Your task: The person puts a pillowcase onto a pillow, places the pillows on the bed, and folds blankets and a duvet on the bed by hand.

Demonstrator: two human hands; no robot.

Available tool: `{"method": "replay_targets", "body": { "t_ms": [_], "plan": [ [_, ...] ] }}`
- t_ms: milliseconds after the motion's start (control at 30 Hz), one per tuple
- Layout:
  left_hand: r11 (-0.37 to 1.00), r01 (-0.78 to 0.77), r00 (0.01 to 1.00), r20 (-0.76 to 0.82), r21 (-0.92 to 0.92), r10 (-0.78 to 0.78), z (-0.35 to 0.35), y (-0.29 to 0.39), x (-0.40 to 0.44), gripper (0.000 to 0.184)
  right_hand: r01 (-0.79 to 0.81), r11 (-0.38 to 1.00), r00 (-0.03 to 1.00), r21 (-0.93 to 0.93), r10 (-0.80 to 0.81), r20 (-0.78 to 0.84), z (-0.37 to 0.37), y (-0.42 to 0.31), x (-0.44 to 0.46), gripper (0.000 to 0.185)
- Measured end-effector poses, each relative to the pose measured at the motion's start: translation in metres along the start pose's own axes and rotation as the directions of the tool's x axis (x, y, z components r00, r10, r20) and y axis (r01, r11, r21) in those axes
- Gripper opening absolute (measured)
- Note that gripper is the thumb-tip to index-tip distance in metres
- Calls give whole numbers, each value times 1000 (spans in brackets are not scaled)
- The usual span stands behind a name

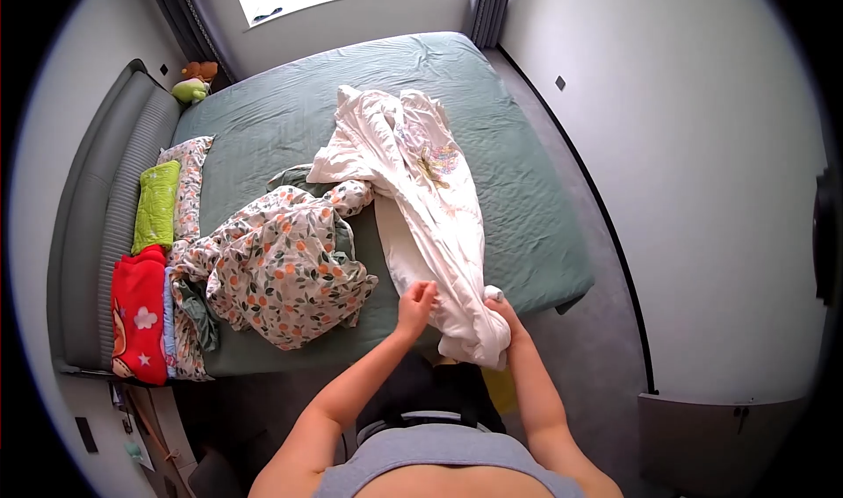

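Observation:
A white quilt [420, 199] with a coloured print lies bunched lengthwise across the bed, its near end hanging over the edge toward me. My right hand [505, 312] is closed around a bunched corner of the quilt at that near end. At the quilt's left border is my left hand [418, 306], its fingers curled and pressed together; whether any cloth is between them is hidden. Left of the quilt, and touching it, lies a crumpled duvet cover [285, 265] with an orange-fruit print and a green reverse side.
The bed [527, 226] has a green sheet and a grey headboard [88, 217]. By the headboard are a green pillow [157, 206], a patterned pillow [188, 177] and a red folded blanket [140, 318]. Soft toys [191, 85] sit at the far corner. A wall [685, 191] rises to the right.

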State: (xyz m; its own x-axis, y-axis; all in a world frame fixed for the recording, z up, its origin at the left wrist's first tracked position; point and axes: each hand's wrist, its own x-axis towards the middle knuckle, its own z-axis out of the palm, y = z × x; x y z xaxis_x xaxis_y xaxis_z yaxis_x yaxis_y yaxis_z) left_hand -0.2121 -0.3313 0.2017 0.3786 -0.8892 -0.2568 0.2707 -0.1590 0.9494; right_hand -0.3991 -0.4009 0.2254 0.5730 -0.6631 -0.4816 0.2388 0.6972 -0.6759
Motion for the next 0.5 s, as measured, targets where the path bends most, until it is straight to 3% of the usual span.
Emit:
{"method": "replay_targets", "body": {
  "t_ms": [33, 100, 133, 200, 267, 300, 333, 400, 467, 500],
  "plan": [
    [996, 53, 992, -121, 74, -44, -14, -11, 18, 40, -45, 951, 999, -306, 37, -34, 10, -12, -11, 23],
    [923, 328, 921, -150, -199, -360, -29, -11, 49, 57, -36, 902, 983, -429, 110, 150, 8, -14, -21, 25],
    [883, 334, 923, -75, -331, -378, -32, -1, 57, 59, -61, 876, 959, -478, 185, 217, 5, -13, -24, 26],
    [817, 332, 927, 6, -472, -374, -44, -18, 100, 53, -84, 819, 889, -567, 318, 328, -2, -17, -31, 27],
    [813, 302, 918, -79, -498, -389, -49, -22, 138, 34, -168, 815, 861, -555, 396, 320, -11, -20, -43, 26],
    [817, 119, 940, -202, -564, -276, -44, -13, 150, 31, -97, 801, 902, -591, 322, 288, -8, -24, -52, 23],
    [851, -127, 901, -417, -510, -116, -32, -5, 163, 27, -128, 835, 958, -535, 243, 150, -15, -24, -54, 23],
    [918, -316, 840, -521, -239, 154, 7, 47, 155, 22, -157, 899, 982, -408, 100, -158, -38, -20, -61, 24],
    [929, -349, 934, -122, -124, 334, 46, 52, 132, 20, 47, 844, 858, -534, -308, -411, -64, -12, -56, 33],
    [852, -516, 854, 124, 86, 505, 64, 41, 119, 21, 99, 877, 833, -470, -331, -444, -65, -16, -53, 40]
  ]
}}
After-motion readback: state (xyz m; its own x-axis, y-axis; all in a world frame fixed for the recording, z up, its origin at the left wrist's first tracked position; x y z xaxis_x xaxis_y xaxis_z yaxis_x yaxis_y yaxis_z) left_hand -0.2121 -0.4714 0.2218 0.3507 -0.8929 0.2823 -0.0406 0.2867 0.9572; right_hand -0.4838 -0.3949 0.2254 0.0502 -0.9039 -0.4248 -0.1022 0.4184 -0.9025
